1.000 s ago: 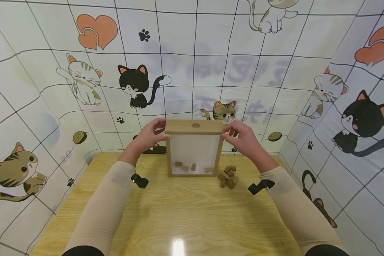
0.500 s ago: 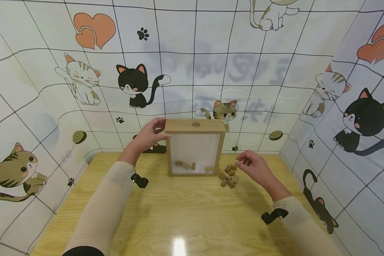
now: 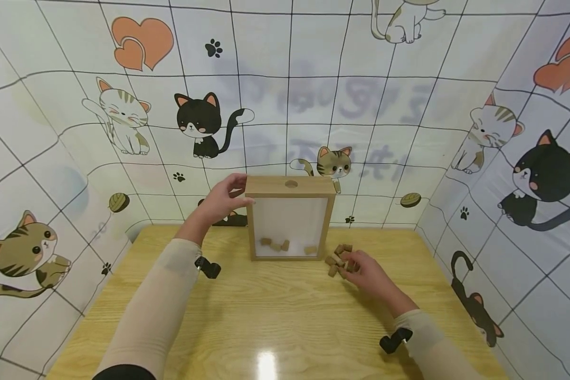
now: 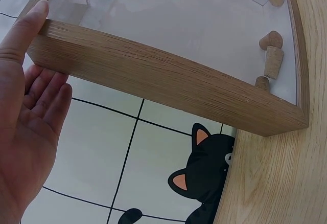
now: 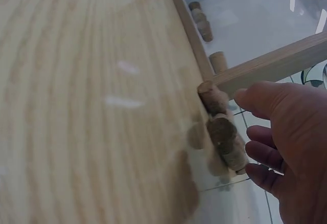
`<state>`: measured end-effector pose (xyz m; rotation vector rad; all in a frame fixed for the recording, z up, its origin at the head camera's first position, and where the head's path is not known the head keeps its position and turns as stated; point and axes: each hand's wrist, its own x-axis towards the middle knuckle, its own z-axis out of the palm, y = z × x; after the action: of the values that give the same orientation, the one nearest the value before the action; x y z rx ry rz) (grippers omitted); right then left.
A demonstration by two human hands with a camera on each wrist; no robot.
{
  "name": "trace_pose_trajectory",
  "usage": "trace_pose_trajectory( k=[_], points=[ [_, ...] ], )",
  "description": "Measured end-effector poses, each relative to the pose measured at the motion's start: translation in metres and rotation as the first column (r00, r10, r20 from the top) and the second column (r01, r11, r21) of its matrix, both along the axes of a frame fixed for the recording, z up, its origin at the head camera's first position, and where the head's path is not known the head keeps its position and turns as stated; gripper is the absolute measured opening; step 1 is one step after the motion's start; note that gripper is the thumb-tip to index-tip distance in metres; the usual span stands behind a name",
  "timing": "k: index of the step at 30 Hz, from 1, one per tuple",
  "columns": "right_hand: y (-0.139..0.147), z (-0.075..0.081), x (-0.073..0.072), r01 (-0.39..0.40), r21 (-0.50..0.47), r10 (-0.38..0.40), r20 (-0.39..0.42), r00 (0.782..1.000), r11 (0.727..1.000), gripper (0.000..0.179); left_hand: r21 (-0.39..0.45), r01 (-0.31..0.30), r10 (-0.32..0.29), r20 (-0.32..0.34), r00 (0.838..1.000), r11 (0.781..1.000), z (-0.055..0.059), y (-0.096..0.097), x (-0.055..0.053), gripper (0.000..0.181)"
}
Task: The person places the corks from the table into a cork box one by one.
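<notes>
Head view: your left hand (image 3: 222, 200) grips the upper left corner of the wooden box (image 3: 292, 195), thumb on the front edge, the other fingers behind its side. The box stands upright on the table (image 3: 266, 306), directly to the right of that hand. Its clear front shows four corks (image 3: 311, 249) lying along the bottom, below and to the right of the same hand; the top has a round hole (image 3: 291, 184) to the right of your fingers. Your right hand (image 3: 371, 275) is low over the table with its fingers at the near right side of the cork pile (image 3: 334, 259); the pile lies left of and just beyond its fingertips, beside the lower right corner of the box. A patterned cloth (image 3: 266, 105) with printed cats hangs beyond both hands. Left wrist view: your thumb rests on the front edge of the box and the bent fingers meet the rear edge, so the side frame is pinched between them. Right wrist view: your thumb reaches forward, other fingers loosely bent, a gap between them; no cork is seen held. Several loose corks lie just in front of these fingers, somewhat blurred; whether a fingertip touches one, you cannot tell. The box corner is beyond the thumb.
</notes>
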<state>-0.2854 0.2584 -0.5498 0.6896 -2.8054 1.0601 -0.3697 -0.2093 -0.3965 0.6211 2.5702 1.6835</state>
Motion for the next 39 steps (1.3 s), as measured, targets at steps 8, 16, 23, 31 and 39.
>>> trace_pose_trajectory(
  k=[8, 16, 23, 31, 39],
  points=[
    [-0.003, -0.018, 0.004, 0.056, 0.100, -0.059, 0.018, 0.998, 0.993, 0.036, 0.013, 0.001, -0.001, -0.001, 1.000, 1.000, 0.000, 0.001, 0.001, 0.088],
    [-0.004, -0.025, 0.003, 0.072, 0.180, -0.063, -0.056, 0.996, 0.981, 0.040, 0.019, -0.004, 0.004, 0.003, 1.000, 1.000, -0.001, 0.000, -0.002, 0.085],
    [-0.005, -0.025, 0.000, 0.072, 0.185, -0.059, -0.077, 0.995, 0.980, 0.032, 0.035, -0.006, 0.006, 0.002, 1.000, 0.999, -0.001, 0.001, -0.005, 0.084],
    [-0.004, -0.019, -0.002, 0.056, 0.167, -0.042, -0.083, 0.996, 0.984, 0.029, 0.017, -0.016, 0.016, 0.008, 1.000, 1.000, 0.001, 0.002, -0.004, 0.087],
    [-0.005, -0.007, -0.008, 0.037, 0.095, -0.022, -0.150, 0.988, 0.995, 0.030, 0.013, -0.015, 0.015, -0.004, 1.000, 1.000, -0.002, 0.000, -0.007, 0.088]
  ],
)
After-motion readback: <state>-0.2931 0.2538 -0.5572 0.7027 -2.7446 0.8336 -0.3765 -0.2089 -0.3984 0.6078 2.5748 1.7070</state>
